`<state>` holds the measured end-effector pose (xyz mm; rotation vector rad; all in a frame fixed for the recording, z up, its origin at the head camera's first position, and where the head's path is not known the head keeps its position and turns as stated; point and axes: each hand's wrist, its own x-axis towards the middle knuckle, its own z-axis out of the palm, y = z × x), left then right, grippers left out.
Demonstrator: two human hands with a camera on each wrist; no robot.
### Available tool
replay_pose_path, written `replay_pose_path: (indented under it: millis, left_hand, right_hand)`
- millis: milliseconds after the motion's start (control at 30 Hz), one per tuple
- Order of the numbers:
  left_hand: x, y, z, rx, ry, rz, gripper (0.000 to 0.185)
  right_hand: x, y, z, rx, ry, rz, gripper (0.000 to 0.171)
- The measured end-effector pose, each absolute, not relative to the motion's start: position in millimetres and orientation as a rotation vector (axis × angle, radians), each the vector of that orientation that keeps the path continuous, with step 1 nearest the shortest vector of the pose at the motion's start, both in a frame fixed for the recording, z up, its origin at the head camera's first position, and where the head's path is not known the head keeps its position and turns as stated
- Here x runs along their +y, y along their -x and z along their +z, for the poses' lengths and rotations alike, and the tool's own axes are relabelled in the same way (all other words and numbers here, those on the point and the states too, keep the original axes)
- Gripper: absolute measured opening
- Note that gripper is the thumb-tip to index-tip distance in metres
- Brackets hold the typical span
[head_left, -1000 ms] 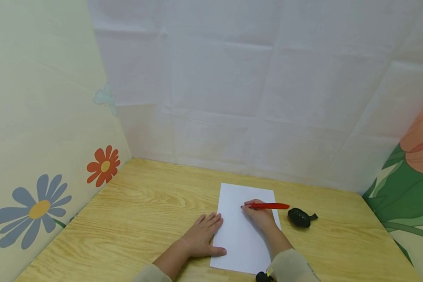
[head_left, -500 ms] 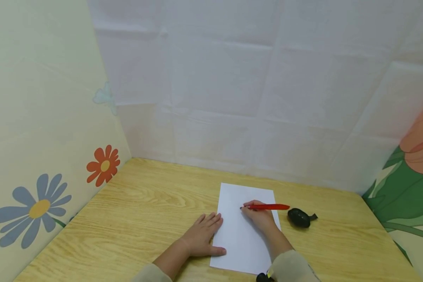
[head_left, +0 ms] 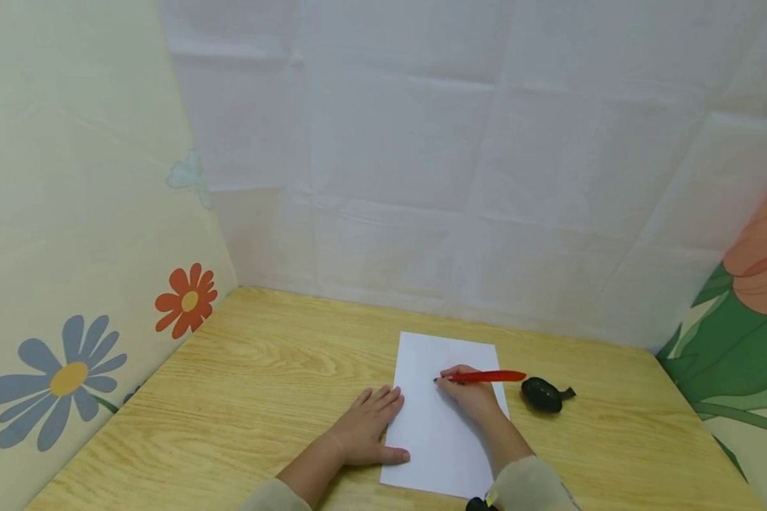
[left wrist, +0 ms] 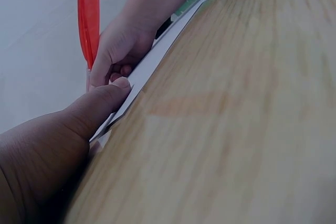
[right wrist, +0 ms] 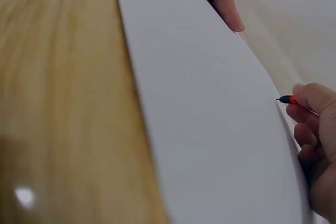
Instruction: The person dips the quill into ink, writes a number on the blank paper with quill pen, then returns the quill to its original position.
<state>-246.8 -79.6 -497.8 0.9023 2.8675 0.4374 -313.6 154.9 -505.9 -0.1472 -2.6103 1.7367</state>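
Lower centre of the head view: right hand [head_left: 473,397], fingers clamped on a red pen [head_left: 486,376], tip over white paper [head_left: 437,433]; left hand [head_left: 364,426], fingers straight together, presses the paper's left edge on the worktop [head_left: 243,397].

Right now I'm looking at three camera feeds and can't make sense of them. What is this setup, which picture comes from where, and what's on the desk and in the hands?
There is no machine here: a person works with two bare hands, wearing three cameras. The wide picture comes from a camera on the head, looking down at a wooden desk. The other two come from cameras on the wrists, so they look skewed and very close. A white sheet lies on the desk. The left hand rests flat at the sheet's left edge, thumb on the paper. The right hand grips a red pen, its tip at or just above the sheet; no marks show yet. A small dark object lies on the desk to the right of the sheet; I can't tell what it is.
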Motion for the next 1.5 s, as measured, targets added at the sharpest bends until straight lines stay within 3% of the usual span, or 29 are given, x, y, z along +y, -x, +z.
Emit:
replay_pose_path:
  millis: [1500]
  left_hand:
    - [-80,247,-499,2.863,-0.907,0.472,0.096]
  right_hand:
    - [156,303,-508,-2.690,0.032,1.690,0.015]
